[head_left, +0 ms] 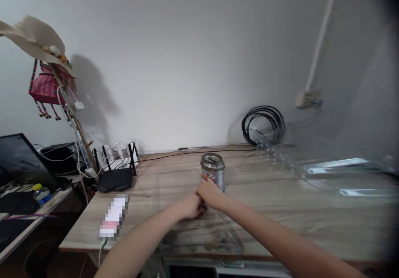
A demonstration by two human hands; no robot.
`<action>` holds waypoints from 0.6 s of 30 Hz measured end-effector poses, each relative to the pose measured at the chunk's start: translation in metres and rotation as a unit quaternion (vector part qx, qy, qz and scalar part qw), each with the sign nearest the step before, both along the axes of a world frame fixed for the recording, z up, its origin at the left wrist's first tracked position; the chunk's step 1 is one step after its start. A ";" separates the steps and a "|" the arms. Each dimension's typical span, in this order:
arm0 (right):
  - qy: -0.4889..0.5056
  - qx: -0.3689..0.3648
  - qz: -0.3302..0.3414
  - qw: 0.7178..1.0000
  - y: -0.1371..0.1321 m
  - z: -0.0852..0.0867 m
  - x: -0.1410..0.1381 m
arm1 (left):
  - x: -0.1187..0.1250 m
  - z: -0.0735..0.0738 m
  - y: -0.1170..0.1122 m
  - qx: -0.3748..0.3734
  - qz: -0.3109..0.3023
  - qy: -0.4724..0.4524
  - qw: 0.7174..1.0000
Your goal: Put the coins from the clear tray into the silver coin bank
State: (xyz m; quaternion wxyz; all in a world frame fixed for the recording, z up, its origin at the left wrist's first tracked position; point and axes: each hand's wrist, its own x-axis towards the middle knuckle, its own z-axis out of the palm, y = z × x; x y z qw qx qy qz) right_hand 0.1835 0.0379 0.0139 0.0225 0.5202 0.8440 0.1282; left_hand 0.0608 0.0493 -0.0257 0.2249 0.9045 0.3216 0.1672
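Observation:
A silver tin can (213,169) with a slot in its lid stands upright on the wooden desk (274,211). My right hand (209,194) sits just in front of the can's base, fingers curled closed. My left hand (190,207) meets it from the left, also closed; what the fingers hold is hidden. Both hands hover over a clear plastic tray (199,232) with several coins (215,244) near its front edge.
A black router (116,174) and a white power strip (116,150) sit at the desk's back left. A coil of black cable (263,125) leans on the wall. A clear box (339,166) lies right. A laptop (18,157) stands far left.

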 end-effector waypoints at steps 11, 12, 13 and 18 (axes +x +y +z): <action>-0.031 -0.030 0.004 0.999 -0.001 0.008 -0.004 | -0.012 0.022 -0.016 -0.056 -0.022 0.052 0.997; -0.035 -0.032 0.004 0.999 0.000 0.007 -0.004 | -0.015 0.025 -0.022 -0.070 -0.042 0.052 0.995; -0.038 -0.035 0.005 0.999 0.001 0.007 -0.004 | -0.018 0.028 -0.029 -0.093 -0.062 0.054 0.992; -0.052 -0.057 0.005 0.997 0.003 0.003 -0.002 | -0.025 0.034 -0.051 -0.190 -0.159 0.138 0.959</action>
